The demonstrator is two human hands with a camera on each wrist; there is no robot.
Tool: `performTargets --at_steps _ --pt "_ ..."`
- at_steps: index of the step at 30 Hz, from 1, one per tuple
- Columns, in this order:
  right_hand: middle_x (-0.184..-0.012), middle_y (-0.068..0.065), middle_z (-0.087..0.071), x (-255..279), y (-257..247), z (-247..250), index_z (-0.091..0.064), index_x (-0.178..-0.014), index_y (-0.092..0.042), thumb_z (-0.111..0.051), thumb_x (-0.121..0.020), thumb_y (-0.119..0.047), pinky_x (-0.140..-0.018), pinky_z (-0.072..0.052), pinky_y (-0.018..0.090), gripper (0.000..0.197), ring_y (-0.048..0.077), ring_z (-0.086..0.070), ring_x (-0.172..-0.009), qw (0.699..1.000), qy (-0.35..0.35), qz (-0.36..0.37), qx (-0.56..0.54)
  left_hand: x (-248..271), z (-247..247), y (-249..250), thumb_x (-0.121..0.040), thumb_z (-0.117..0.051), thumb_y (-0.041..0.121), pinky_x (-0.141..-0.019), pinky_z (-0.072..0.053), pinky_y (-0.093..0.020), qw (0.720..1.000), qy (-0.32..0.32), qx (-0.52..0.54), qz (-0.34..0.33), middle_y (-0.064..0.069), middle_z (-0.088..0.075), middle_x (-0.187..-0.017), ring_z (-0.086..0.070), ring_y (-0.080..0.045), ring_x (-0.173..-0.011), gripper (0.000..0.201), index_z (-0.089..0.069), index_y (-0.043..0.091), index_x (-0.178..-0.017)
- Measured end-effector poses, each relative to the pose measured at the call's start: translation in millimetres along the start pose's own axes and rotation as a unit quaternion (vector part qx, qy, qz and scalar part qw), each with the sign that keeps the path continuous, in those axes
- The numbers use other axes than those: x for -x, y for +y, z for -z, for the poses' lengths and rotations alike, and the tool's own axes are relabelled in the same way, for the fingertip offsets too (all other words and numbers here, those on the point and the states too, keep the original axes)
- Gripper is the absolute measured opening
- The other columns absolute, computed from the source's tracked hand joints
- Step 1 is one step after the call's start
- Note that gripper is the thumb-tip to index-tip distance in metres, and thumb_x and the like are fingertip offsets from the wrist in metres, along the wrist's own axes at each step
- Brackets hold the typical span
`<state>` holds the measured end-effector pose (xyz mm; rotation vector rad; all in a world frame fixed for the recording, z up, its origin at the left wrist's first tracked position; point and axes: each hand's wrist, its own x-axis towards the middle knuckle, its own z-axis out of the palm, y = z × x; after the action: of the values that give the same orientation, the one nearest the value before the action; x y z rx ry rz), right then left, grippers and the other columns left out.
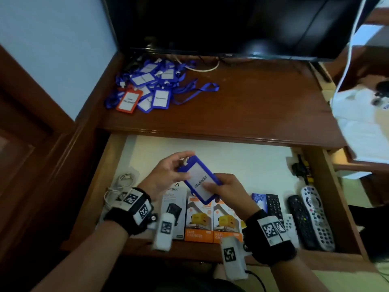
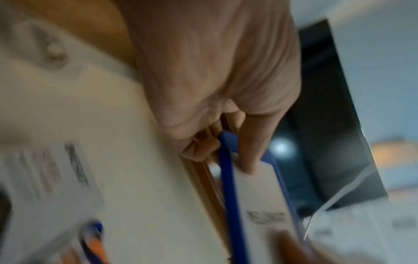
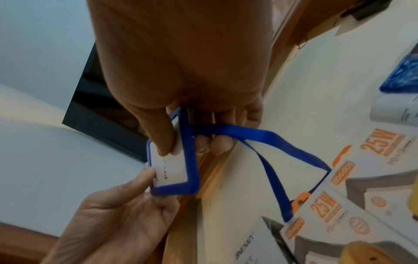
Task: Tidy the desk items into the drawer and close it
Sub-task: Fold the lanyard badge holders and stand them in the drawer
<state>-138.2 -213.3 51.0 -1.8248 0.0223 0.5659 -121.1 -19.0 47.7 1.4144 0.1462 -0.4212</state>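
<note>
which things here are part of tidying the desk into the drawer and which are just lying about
Part of the job:
blue badge holder, held by left hand and right hand
badge pile on the desk
open drawer

Lying about:
monitor
white papers

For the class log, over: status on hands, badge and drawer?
Both hands, left hand and right hand, hold blue badge holder over open drawer. Lanyard dangling. Badge pile remains on desk.
</note>
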Motion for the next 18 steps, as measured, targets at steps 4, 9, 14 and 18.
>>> performTargets --at_steps 4,9,14,18 --pt "-0.073 -0.003 -0.063 6.3 2.1 -1.7 -0.067 -0.092 -0.011 -0.061 -0.092 -0.02 -0.053 -0.041 0.013 0.011 0.002 -0.056 -0.058 0.994 -0.049 0.013 0.1 -2.7 21.5 4.9 -0.076 -0.073 -0.005 -0.075 -0.056 -0.026 0.973 -0.091 -0.204 0.059 -0.009 -0.066 -0.105 -0.066 -0.021 -0.097 0.052 -0.058 0.018 -0.12" --pt "-0.07 -0.001 -0.059 12.7 1.7 -11.4 -0.065 -0.087 -0.011 -0.061 -0.092 -0.023 -0.055 -0.041 0.015 0.013 0.003 -0.053 -0.056 0.978 -0.107 0.045 0.175 0.8 25.6 3.8 -0.075 -0.079 0.014 -0.088 -0.051 -0.029 0.875 -0.17 -0.44 0.109 0.006 -0.055 -0.107 -0.054 -0.012 -0.104 0.036 -0.061 0.016 -0.106" --pt "-0.065 -0.007 -0.056 15.1 5.8 6.5 -0.06 -0.075 -0.02 -0.059 -0.094 -0.02 -0.053 -0.039 0.013 0.019 -0.003 -0.051 -0.05 0.979 -0.107 0.025 0.169 0.6 17.2 3.6 -0.072 -0.082 0.022 -0.088 -0.054 -0.039 0.864 -0.178 -0.461 0.099 0.0 -0.07 -0.102 -0.064 -0.019 -0.097 0.033 -0.068 0.019 -0.102" --pt "-0.078 0.003 -0.065 18.1 7.2 23.6 -0.063 -0.08 -0.02 -0.059 -0.094 -0.021 -0.06 -0.046 0.016 0.014 0.006 -0.06 -0.067 0.989 -0.098 0.012 0.109 7.5 2.1 12.2 -0.068 -0.083 0.011 -0.069 -0.055 -0.028 0.895 -0.14 -0.421 0.039 0.0 -0.068 -0.098 -0.065 -0.015 -0.081 0.048 -0.056 0.021 -0.106"
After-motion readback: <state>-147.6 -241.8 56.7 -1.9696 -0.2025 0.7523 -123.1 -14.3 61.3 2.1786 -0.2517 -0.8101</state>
